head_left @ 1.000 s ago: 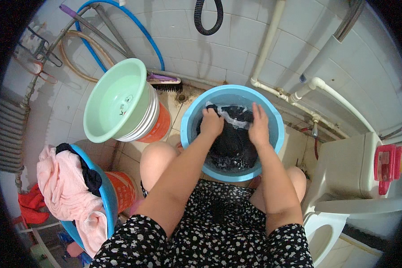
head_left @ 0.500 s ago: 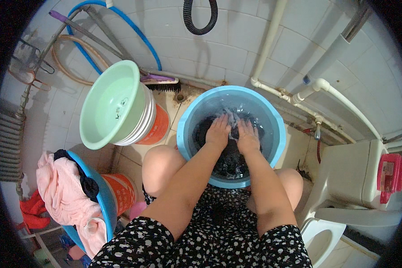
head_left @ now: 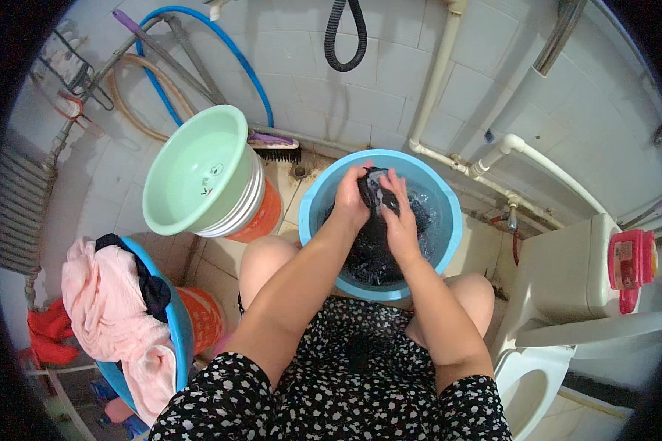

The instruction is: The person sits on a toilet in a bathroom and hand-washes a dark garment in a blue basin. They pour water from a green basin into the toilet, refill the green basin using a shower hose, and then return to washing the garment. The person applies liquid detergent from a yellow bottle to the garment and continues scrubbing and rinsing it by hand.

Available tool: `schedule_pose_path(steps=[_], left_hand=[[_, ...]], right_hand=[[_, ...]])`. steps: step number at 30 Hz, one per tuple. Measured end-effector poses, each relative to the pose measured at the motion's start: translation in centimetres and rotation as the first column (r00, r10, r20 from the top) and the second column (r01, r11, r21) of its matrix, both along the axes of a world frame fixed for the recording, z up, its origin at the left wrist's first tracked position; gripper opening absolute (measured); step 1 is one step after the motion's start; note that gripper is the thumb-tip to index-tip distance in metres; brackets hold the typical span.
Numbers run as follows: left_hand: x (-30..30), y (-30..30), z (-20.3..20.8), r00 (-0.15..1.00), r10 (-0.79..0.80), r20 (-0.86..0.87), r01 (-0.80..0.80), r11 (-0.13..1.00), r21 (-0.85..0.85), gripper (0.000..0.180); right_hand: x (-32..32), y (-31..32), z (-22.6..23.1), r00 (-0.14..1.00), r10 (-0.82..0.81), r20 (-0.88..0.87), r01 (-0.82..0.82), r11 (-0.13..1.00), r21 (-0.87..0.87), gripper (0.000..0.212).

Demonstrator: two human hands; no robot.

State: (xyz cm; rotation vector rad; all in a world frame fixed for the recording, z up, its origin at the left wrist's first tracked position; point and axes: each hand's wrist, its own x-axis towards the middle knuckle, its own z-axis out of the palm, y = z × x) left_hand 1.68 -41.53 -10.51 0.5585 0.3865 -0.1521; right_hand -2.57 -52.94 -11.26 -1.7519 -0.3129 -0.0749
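Note:
A light blue basin (head_left: 454, 228) stands between my knees, with water and dark cloth in it. Over the water, a bunched wet black cloth (head_left: 373, 235) is lifted between my two hands, its lower part trailing into the basin. My left hand (head_left: 351, 197) grips it from the left, fingers curled over the top. Against its right side presses my right hand (head_left: 399, 224), with the fingers bent around the upper end. Whitish suds or wet shine show on the cloth between the palms. What kind of garment it is, I cannot tell.
At left, a green basin (head_left: 191, 176) rests tilted on a white-and-orange bucket (head_left: 261, 213). Nearer, a blue tub (head_left: 180, 316) holds a pink garment (head_left: 110, 301) and dark cloth. A toilet (head_left: 537, 367) is on the right. Pipes (head_left: 485, 180) and a brush (head_left: 276, 147) line the wall.
My hands have come up from the water, where they lay spread on the dark cloth, and now hold a bunch of it between them. The view has shifted slightly.

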Motion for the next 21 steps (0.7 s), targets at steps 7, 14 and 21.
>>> schedule_pose_path(steps=[7,14,21], left_hand=[[-2.5,-1.7,-0.6,0.988,-0.148,0.035,0.136,0.963,0.231,0.033],[-2.8,-3.6,-1.0,0.952,-0.28,-0.122,0.3,0.931,0.206,0.04],[0.9,1.4,-4.1,0.999,0.036,-0.032,0.016,0.384,0.923,0.051]], right_hand=[[-1.9,1.4,1.8,0.976,-0.149,0.159,0.177,0.968,-0.18,0.043],[3.4,-1.9,-1.9,0.914,-0.306,-0.267,0.301,0.952,-0.06,0.033],[4.4,-3.2,-2.4,0.812,-0.573,-0.114,0.544,0.812,-0.211,0.025]])
